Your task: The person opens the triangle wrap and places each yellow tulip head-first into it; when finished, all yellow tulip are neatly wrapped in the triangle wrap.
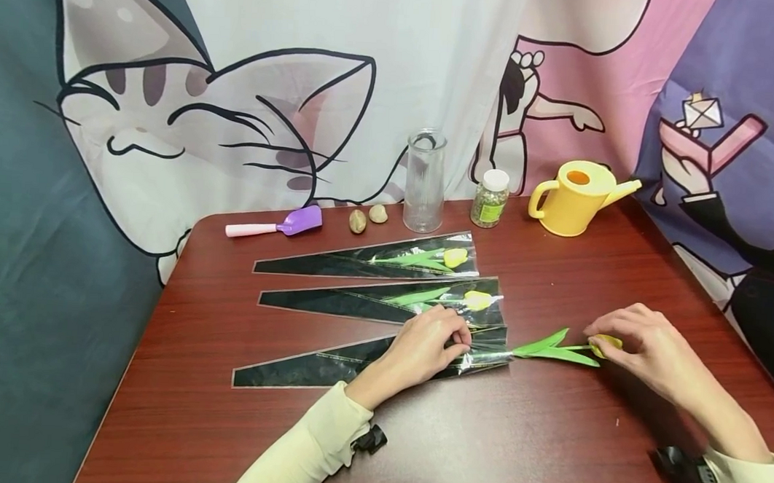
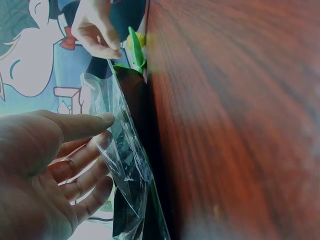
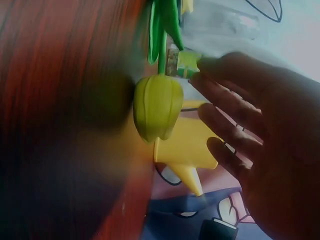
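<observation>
My left hand (image 1: 424,342) pinches the clear film of the nearest black-and-clear flower sleeve (image 1: 288,370) between thumb and forefinger, lifting the film near its wide right end. A yellow artificial tulip (image 3: 158,107) with green leaves lies at that opening, its stem end inside the sleeve and its flower pointing right. Beside the flower is my right hand (image 1: 657,354), its fingers loosely bent; in the right wrist view they stand apart from the tulip. Farther back lie two more sleeves, a middle one (image 1: 318,303) and a far one (image 1: 313,267), each with a yellow tulip inside.
Along the back edge stand a ribbed glass vase (image 1: 424,185), a white-capped jar (image 1: 490,199) and a yellow watering can (image 1: 573,200). A purple toy shovel (image 1: 301,220) and two stone-like pieces (image 1: 358,222) lie to their left. A printed curtain (image 1: 423,54) hangs behind the table.
</observation>
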A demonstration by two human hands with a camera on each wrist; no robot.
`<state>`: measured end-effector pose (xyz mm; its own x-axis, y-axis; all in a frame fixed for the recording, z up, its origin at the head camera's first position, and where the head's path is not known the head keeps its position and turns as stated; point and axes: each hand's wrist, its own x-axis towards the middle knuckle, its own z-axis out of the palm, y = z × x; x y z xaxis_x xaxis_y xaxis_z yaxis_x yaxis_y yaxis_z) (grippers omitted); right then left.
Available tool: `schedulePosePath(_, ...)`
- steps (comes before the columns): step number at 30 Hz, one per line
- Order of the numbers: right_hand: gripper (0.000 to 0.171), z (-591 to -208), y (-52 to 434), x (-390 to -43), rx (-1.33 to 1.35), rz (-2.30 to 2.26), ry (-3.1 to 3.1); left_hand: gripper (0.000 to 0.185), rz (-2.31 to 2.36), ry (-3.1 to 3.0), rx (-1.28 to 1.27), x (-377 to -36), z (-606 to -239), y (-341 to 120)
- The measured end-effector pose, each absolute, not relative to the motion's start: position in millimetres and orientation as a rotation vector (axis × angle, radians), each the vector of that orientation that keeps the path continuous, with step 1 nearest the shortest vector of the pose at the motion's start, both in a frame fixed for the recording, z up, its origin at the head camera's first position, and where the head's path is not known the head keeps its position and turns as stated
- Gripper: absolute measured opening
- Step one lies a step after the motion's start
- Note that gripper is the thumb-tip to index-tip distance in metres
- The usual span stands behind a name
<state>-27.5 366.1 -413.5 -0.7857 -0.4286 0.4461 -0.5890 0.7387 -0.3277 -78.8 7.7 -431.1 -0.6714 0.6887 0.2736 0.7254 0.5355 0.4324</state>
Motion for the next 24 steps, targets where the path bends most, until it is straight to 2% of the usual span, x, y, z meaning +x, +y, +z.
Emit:
schedulePosePath(5,0.037,-417,368,-33,0.904,0.583,-2.620,0.008,-0.821,-2.684,-1.241,-79,-432,7)
schedulePosePath(14,0.039,-423,365,-34,0.927,0.495,-2.653,0.007,-0.819,-2.681,-1.249,-79,-432,8)
schedulePosePath(24,0.029,-425,364,-36,0.885,0.412,-2.688,0.008,-0.810,-2.672,-1.250,-79,-432,7)
